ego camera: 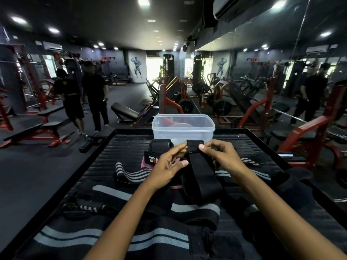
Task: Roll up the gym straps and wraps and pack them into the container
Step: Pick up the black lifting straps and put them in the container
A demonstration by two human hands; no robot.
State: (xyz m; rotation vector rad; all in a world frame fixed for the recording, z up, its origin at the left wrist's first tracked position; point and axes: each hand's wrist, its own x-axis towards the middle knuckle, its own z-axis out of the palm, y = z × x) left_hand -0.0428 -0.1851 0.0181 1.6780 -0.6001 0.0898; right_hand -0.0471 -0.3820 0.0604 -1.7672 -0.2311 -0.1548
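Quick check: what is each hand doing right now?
Left hand: closed, pinching the black strap near its top.
Right hand: closed, pinching the same strap's top end.

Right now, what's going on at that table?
A person is holding the top end of a black strap with both hands, left hand and right hand, apparently about to roll it. The clear container just behind looks empty of wraps. Striped wraps and other straps lie unrolled on the black tray.

I see black ribbed platform (131, 147) | clear container (183, 128) at far edge | striped wraps (131, 175) and black straps (159, 145) strewn on it
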